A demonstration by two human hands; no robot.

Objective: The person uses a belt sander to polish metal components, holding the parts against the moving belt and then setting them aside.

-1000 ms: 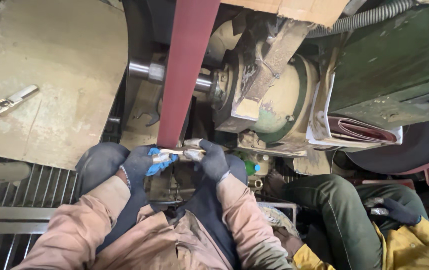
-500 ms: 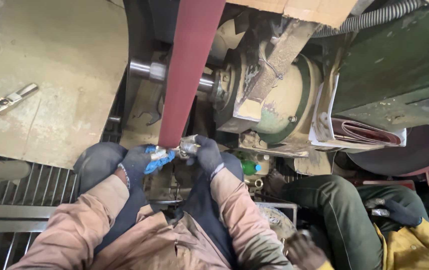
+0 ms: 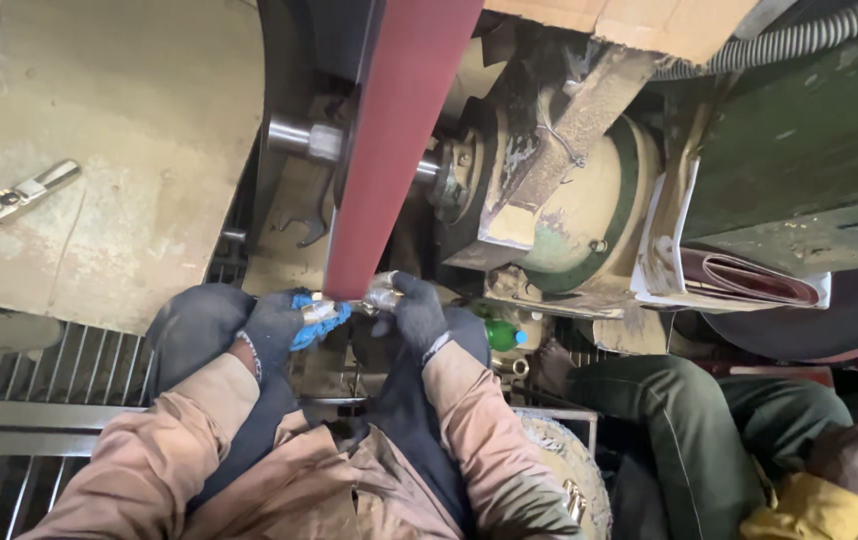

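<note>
Both my hands wear dark gloves and hold one shiny metal fitting [image 3: 367, 298] against the lower end of a reddish-brown sanding belt [image 3: 404, 140]. My left hand [image 3: 274, 328] grips the fitting's left end through a blue cloth [image 3: 321, 322]. My right hand [image 3: 415, 310] holds the fitting's right end, just right of the belt. The fitting's middle lies partly hidden behind the belt's bottom edge.
A grinder motor housing [image 3: 579, 210] and steel shaft [image 3: 301, 138] sit behind the belt. Another metal fitting [image 3: 24, 192] lies on a dusty slab at left. Floor grating [image 3: 39, 380] is below left. A co-worker's green-trousered leg [image 3: 689, 420] and gloved hand [image 3: 854, 455] are at right.
My hands have turned the fitting a little against the belt, and the view has shifted slightly. Both grips are unchanged.
</note>
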